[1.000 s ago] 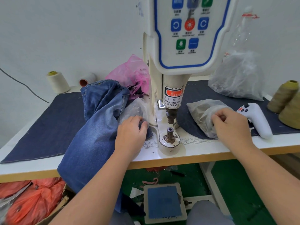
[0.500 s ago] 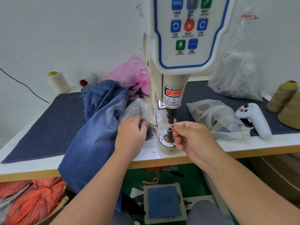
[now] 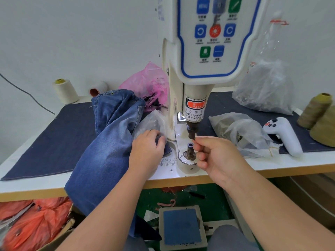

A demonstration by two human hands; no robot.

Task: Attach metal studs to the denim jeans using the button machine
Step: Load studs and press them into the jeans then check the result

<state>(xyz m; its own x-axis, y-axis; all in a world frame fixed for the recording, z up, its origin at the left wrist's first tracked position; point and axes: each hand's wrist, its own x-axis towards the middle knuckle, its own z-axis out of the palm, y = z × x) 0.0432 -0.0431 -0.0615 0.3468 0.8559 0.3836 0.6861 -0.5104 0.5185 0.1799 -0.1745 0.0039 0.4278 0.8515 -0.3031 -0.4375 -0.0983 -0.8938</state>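
The white button machine (image 3: 204, 51) stands at the table's middle, its upper punch (image 3: 192, 132) above the lower die post (image 3: 190, 148). My right hand (image 3: 215, 154) pinches a small metal stud (image 3: 194, 138) between thumb and forefinger, right beside the punch tip and just above the die. Blue denim jeans (image 3: 108, 142) lie heaped to the left of the machine and hang over the front edge. My left hand (image 3: 146, 151) rests on a clear plastic bag (image 3: 150, 122) and the jeans beside the machine base; whether it grips anything I cannot tell.
A clear bag of studs (image 3: 241, 131) and a white controller (image 3: 284, 136) lie right of the machine. A larger clear bag (image 3: 262, 89) and olive thread cones (image 3: 317, 113) sit behind. Pink bag (image 3: 145, 80) and cream spools (image 3: 65, 91) at back left. A foot pedal (image 3: 182, 227) is below.
My right hand left the bag of studs on the right and came to the machine with a stud, then rose slightly to the punch tip. My left hand stayed put.
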